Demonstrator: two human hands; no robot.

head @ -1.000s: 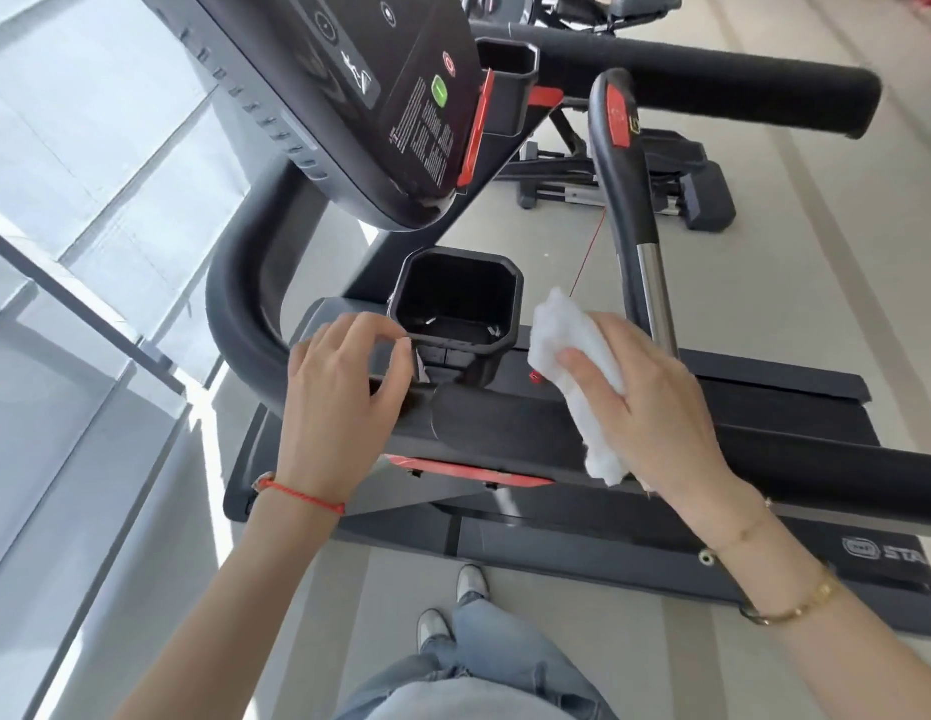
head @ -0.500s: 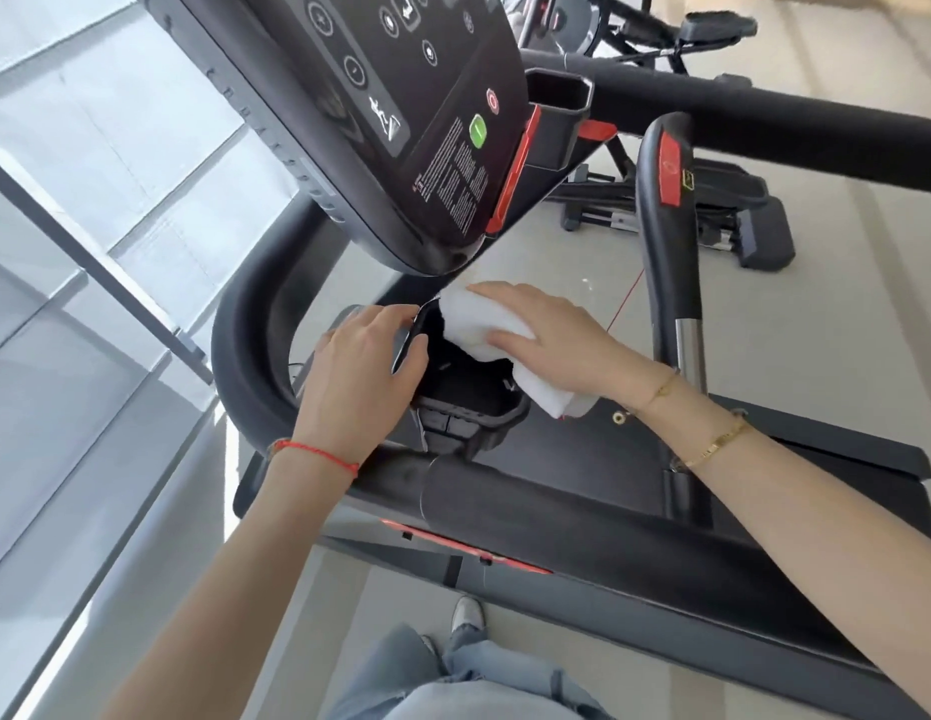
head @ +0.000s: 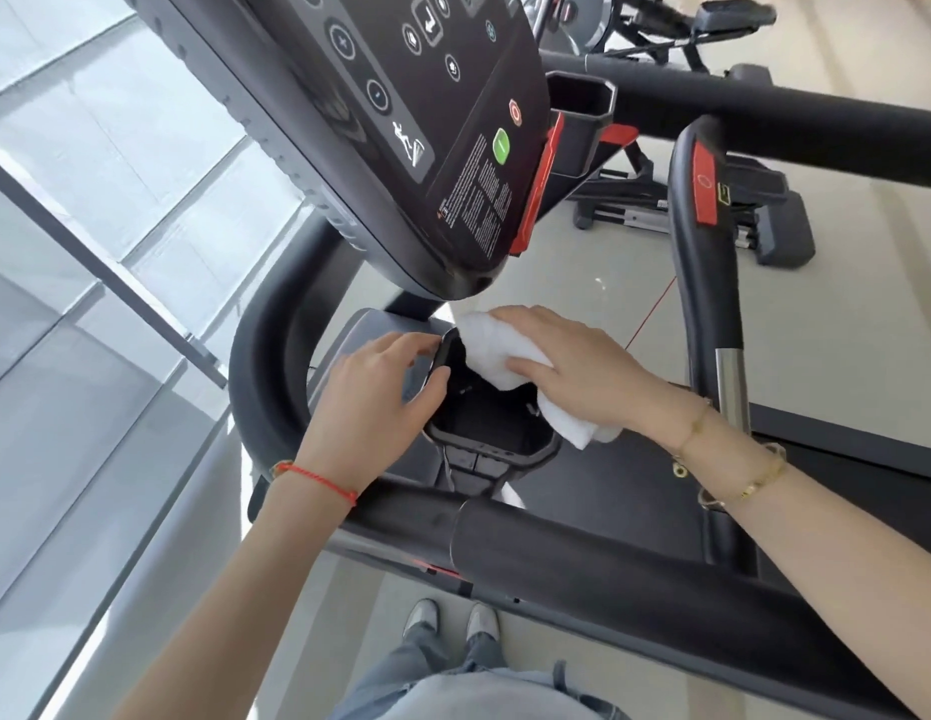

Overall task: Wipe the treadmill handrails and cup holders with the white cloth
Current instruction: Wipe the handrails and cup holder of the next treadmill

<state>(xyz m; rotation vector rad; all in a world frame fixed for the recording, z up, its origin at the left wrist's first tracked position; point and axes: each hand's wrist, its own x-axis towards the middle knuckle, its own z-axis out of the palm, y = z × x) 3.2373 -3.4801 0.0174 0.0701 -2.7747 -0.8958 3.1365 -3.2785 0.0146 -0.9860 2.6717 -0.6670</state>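
The near black cup holder (head: pixel 492 426) sits below the console. My left hand (head: pixel 372 402) grips its left rim, thumb on the edge. My right hand (head: pixel 572 363) presses the white cloth (head: pixel 500 356) onto the holder's far right rim; part of the cloth hangs over the right side. A thick black handrail (head: pixel 583 558) runs across in front of me, and it curves up on the left. A second cup holder (head: pixel 580 103) shows on the far side of the console, beside the other handrail (head: pixel 816 127).
The treadmill console (head: pixel 401 122) overhangs the cup holder from above. An upright black grip with a red button (head: pixel 705 241) stands right of my right hand. Glass panels lie to the left, other gym machines at the back, my feet on the floor below.
My right hand carried the cloth from the handrail area up onto the cup holder's rim and has since stayed there. My left hand keeps hold of the holder's left edge.
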